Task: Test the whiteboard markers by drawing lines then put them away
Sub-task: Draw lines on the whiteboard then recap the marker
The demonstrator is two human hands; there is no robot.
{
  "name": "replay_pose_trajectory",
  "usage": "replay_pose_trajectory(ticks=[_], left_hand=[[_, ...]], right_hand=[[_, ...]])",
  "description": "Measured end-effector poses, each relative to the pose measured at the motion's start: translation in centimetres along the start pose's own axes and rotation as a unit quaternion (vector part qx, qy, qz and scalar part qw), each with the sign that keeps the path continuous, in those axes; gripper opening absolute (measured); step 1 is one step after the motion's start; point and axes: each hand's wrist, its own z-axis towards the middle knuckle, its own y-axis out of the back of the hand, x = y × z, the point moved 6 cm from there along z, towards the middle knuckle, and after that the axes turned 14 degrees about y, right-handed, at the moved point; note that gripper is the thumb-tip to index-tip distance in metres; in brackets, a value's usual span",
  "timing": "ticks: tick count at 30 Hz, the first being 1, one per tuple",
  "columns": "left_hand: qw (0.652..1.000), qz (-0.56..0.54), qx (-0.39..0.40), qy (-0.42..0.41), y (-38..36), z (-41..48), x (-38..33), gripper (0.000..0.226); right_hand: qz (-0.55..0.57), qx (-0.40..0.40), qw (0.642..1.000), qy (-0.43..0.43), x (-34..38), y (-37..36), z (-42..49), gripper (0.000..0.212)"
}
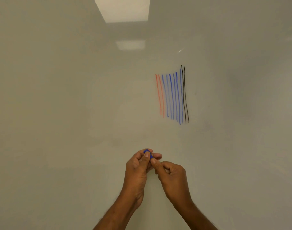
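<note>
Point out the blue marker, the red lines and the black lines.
blue marker (151, 156): head view, its exposed blue end.
red lines (161, 95): head view, middle of the right one.
black lines (183, 95): head view, middle of the left one.

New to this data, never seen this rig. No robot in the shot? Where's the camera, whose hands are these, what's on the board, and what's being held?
There is no machine here. A person works with bare hands, and the single picture comes from a wide-angle camera worn on their head, looking forward and down.

The pale surface filling the view is a whiteboard. The bright patches at the top look like ceiling lights reflected in it.

On the board are vertical test strokes: two red lines on the left, several blue lines in the middle, and two black lines on the right.

Low in the view, the left hand grips a blue marker. Only its blue end shows between the fingers. The right hand pinches it from the other side. The picture does not show whether the hands are capping or uncapping it.
</note>
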Motion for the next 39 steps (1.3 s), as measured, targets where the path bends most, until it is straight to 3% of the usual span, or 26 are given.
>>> replay_pose_trajectory(ticks=[2, 4, 7, 10, 13, 16, 19, 22, 27, 30, 34, 39], left_hand=[[1.0, 0.001, -0.008, -0.016, -0.1, 0.2, -1.0, 0.024], [0.999, 0.009, -0.016, -0.035, -0.4, 0.3, -1.8, 0.022], [0.994, 0.027, -0.056, -0.086, -0.4, 0.5, -3.1, 0.02], [0.988, 0.008, -0.093, -0.124, 0.0, 1.1, -4.9, 0.017], [0.984, -0.01, -0.096, -0.148, -0.1, 1.4, -6.7, 0.019], [0.978, -0.008, -0.099, -0.182, -0.3, 1.9, -8.3, 0.033], [0.969, 0.015, -0.11, -0.22, -0.4, 2.7, -9.7, 0.028], [0.951, 0.057, -0.116, -0.282, -0.6, 3.3, -11.0, 0.022], [0.91, 0.149, -0.131, -0.365, -1.3, 4.7, -12.4, 0.032], [0.882, 0.197, -0.137, -0.406, -1.5, 6.1, -13.0, 0.041], [0.839, 0.266, -0.149, -0.451, -2.0, 8.1, -13.7, 0.043], [0.794, 0.315, -0.155, -0.496, -2.6, 9.7, -13.8, 0.042]], right_hand=[[-0.009, -0.01, 1.0, -0.012, -0.3, 0.3, -0.5, 0.056], [0.006, -0.011, 0.999, -0.033, -0.3, 0.6, -0.6, 0.055], [0.068, 0.008, 0.994, -0.082, 0.0, 1.3, 0.3, 0.046], [0.134, 0.024, 0.988, -0.076, 1.5, 2.8, 2.4, 0.022], [0.194, -0.019, 0.98, -0.038, 3.0, 4.9, 4.5, 0.028], [0.354, -0.047, 0.932, -0.054, 3.8, 6.4, 6.5, 0.03], [0.478, -0.061, 0.874, -0.06, 4.2, 7.6, 8.6, 0.032], [0.414, -0.072, 0.907, -0.014, 5.1, 8.8, 10.3, 0.046], [0.225, -0.145, 0.961, 0.071, 6.5, 10.8, 12.5, 0.041], [0.127, -0.183, 0.966, 0.135, 7.3, 11.3, 13.8, 0.027], [0.078, -0.211, 0.957, 0.182, 7.8, 11.6, 15.4, 0.008], [0.038, -0.218, 0.949, 0.225, 7.9, 11.8, 17.4, 0.013]])
